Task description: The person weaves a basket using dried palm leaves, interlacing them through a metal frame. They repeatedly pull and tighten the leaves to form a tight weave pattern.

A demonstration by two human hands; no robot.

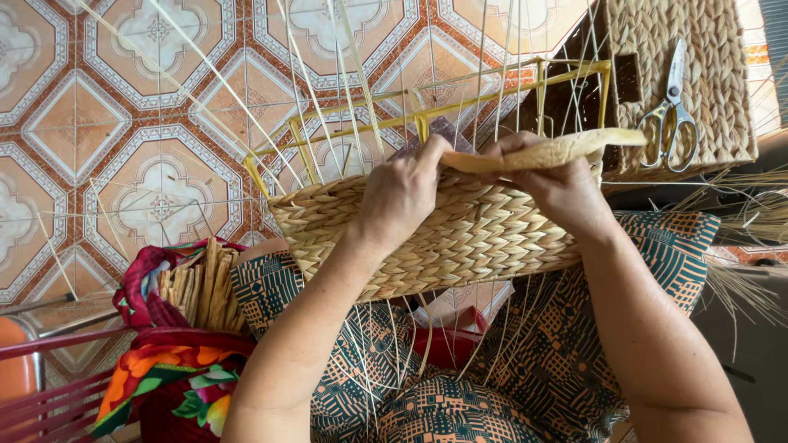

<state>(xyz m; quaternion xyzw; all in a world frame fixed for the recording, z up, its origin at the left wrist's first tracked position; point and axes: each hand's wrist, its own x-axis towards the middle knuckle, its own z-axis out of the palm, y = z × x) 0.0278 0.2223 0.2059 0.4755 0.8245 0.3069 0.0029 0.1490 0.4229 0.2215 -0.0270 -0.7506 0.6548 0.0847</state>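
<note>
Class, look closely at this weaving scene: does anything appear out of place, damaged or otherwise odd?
Nothing looks damaged or spilled. The half-woven basket has loose thin strands sticking out of its yellow frame, as unfinished work does. Scissors rest on a finished woven basket.

Straw-tan basket (460, 238); yellow frame (427, 115); teal-orange patterned cloth (460, 385); orange-white floor tiles (123, 123).

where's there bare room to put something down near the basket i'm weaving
Bare tiled floor lies beyond the half-woven basket, toward the upper left. The finished basket has flat top around the scissors. Crowded: the lap under both hands, left hand and right hand, the bundle of strips, and loose stakes at right.
</note>
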